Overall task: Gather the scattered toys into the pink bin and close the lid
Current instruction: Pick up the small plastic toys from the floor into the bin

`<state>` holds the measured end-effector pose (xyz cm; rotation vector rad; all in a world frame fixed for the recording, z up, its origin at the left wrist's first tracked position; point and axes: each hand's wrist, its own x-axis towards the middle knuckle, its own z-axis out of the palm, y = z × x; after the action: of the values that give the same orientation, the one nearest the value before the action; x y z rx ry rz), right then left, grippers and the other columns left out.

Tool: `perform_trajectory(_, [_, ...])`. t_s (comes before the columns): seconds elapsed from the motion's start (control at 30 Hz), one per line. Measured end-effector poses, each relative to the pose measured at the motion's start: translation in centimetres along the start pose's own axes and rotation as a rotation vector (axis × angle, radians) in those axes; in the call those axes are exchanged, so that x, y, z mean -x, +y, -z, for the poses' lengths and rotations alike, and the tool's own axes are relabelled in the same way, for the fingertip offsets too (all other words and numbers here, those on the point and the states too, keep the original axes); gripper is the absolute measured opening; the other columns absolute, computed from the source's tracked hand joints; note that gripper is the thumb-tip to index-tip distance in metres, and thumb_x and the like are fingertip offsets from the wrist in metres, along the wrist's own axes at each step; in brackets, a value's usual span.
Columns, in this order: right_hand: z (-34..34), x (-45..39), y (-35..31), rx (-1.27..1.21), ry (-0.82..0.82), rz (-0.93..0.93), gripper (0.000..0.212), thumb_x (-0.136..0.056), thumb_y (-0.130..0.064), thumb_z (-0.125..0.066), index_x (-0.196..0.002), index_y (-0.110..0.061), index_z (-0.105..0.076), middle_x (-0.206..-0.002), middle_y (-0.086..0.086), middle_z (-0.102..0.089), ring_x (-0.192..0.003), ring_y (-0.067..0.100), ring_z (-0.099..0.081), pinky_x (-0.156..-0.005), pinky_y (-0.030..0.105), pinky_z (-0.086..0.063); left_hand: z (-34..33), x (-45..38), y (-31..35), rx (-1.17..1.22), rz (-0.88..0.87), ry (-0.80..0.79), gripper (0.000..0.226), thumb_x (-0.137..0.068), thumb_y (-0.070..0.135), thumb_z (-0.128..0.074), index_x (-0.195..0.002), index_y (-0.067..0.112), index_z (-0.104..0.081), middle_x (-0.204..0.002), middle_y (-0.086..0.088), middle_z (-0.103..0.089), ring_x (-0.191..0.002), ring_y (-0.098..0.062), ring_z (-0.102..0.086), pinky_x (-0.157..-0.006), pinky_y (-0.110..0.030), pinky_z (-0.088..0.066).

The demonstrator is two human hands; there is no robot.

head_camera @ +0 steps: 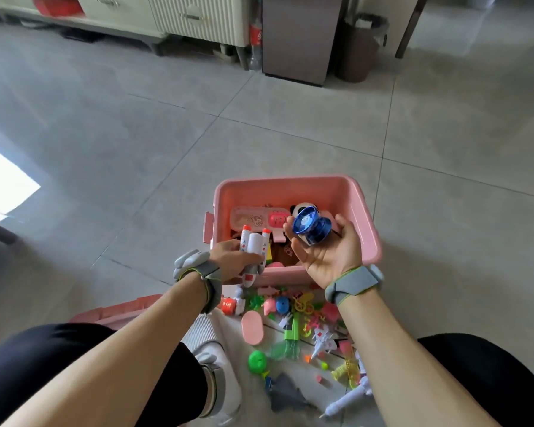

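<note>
The left hand [232, 260] is gripping a white toy rocket [253, 257] around its body, with fingers curled on it, and is holding it over the near left corner of the pink bin [367, 229]. The right hand [327, 251] is turned palm up above the bin and is cradling a blue yo-yo [311, 225] on curled fingers, the thumb touching its side.

Both toys are looking like hard, smooth plastic and probably light. The rocket is long, with 2 side boosters with red tips, so the middle of the body is the steady place to hold. The yo-yo is glossy and translucent, made of 2 round halves with a narrow waist; I think it can roll off an open palm easily, so pinching across the rims seems safer.

The bin is of stiff pink plastic with rounded corners, and it is already holding several toys, among them a panda figure [302, 208]. The lid [117, 309] is lying on the grey tiled floor [136, 134] near the left knee. Many small colourful toys [293, 328] are lying scattered on the floor just before the bin.
</note>
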<state>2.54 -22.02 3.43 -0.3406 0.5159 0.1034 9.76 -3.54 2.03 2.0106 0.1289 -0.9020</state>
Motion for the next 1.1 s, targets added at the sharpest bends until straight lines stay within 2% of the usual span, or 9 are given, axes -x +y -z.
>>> perform_trajectory(0.17, [-0.8, -1.5, -1.0, 0.473, 0.270, 0.027, 0.034, -0.093, -0.040, -0.056, -0.088, -0.010, -0.070, -0.087, 0.016, -0.066, -0.074, 0.027, -0.065, -0.051, 0.029, -0.057, -0.4, -2.3, 0.8, -0.030, 0.012, 0.004, 0.027, -0.081, 0.033, -0.076, -0.098, 0.025, -0.057, -0.093, -0.001, -0.067, -0.088, -0.019, -0.068, -0.078, -0.034, -0.058])
perform_trajectory(0.27, [0.5, -3.0, -1.8, 0.814, 0.447, 0.028, 0.033, -0.094, -0.036, -0.056, -0.105, -0.006, -0.062, -0.087, 0.018, -0.064, -0.065, 0.028, -0.066, -0.051, 0.031, -0.056, -0.9, -3.6, 1.5, -0.083, 0.002, 0.002, 0.027, -0.081, 0.031, -0.076, -0.100, 0.021, -0.059, -0.091, -0.001, -0.067, -0.088, -0.019, -0.067, -0.079, -0.033, -0.057])
perform_trajectory(0.43, [3.2, -4.3, -3.7, 1.094, 0.607, 0.031, 0.048, -0.081, -0.048, -0.060, -0.099, -0.003, -0.061, -0.082, 0.017, -0.071, -0.055, 0.024, -0.071, -0.048, 0.029, -0.054, -2.7, -6.1, 2.9, -0.180, -0.051, 0.021, 0.016, -0.083, 0.018, -0.073, -0.093, 0.015, -0.060, -0.067, 0.005, -0.063, -0.054, -0.005, -0.058, -0.042, -0.015, -0.046])
perform_trajectory(0.57, [4.3, -4.9, -4.6, 1.211, 0.678, -0.012, 0.047, -0.077, -0.057, -0.055, -0.091, -0.013, -0.063, -0.076, 0.009, -0.072, -0.043, 0.018, -0.058, -0.044, 0.022, -0.045, -4.1, -8.2, 3.7, -0.359, 0.015, 0.038, 0.026, -0.071, 0.041, -0.076, -0.070, 0.017, -0.066, -0.073, -0.005, -0.071, -0.062, -0.016, -0.061, -0.070, -0.031, -0.058])
perform_trajectory(0.7, [5.3, -4.9, -5.9, 1.251, 0.750, 0.002, 0.055, -0.072, -0.061, -0.054, -0.098, -0.012, -0.060, -0.073, 0.007, -0.066, -0.048, 0.019, -0.054, -0.048, 0.025, -0.049, -5.7, -10.8, 2.8, -0.441, 0.109, 0.052, 0.061, -0.038, 0.071, -0.066, -0.068, 0.019, -0.076, -0.071, -0.002, -0.075, -0.063, -0.020, -0.066, -0.075, -0.036, -0.057])
perform_trajectory(0.77, [5.4, -5.0, -6.5, 1.240, 0.755, 0.003, 0.055, -0.072, -0.060, -0.053, -0.093, -0.011, -0.064, -0.070, 0.008, -0.070, -0.048, 0.020, -0.055, -0.055, 0.029, -0.051, -6.4, -11.3, 2.1, -0.394, 0.142, 0.048, 0.059, -0.045, 0.069, -0.071, -0.069, 0.015, -0.075, -0.065, -0.003, -0.073, -0.057, -0.021, -0.063, -0.072, -0.035, -0.057])
perform_trajectory(0.87, [5.7, -5.2, -7.4, 1.201, 0.749, 0.031, 0.047, -0.078, -0.055, -0.054, -0.089, -0.011, -0.063, -0.070, 0.006, -0.067, -0.045, 0.015, -0.052, -0.047, 0.022, -0.047, -7.7, -11.7, 1.7, -0.222, 0.143, 0.059, 0.051, -0.059, 0.053, -0.080, -0.077, 0.007, -0.068, -0.070, -0.008, -0.072, -0.062, -0.025, -0.069, -0.074, -0.042, -0.060])
perform_trajectory(1.0, [5.5, -5.2, -7.4, 1.219, 0.727, 0.063, 0.042, -0.082, -0.053, -0.055, -0.091, -0.012, -0.060, -0.064, 0.005, -0.061, -0.047, 0.016, -0.052, -0.049, 0.024, -0.048, -8.6, -12.9, 0.9, -0.201, 0.175, 0.097, 0.043, -0.051, 0.044, -0.077, -0.076, 0.010, -0.071, -0.078, -0.011, -0.074, -0.072, -0.029, -0.073, -0.075, -0.046, -0.060])
perform_trajectory(1.1, [5.8, -5.5, -7.0, 1.297, 0.697, 0.057, 0.044, -0.081, -0.053, -0.053, -0.099, -0.013, -0.060, -0.065, 0.006, -0.062, -0.051, 0.019, -0.054, -0.053, 0.028, -0.050, -8.7, -10.3, 2.3, -0.194, 0.177, 0.103, 0.024, -0.073, 0.032, -0.072, -0.074, 0.008, -0.066, -0.077, -0.008, -0.069, -0.071, -0.026, -0.065, -0.079, -0.037, -0.056])
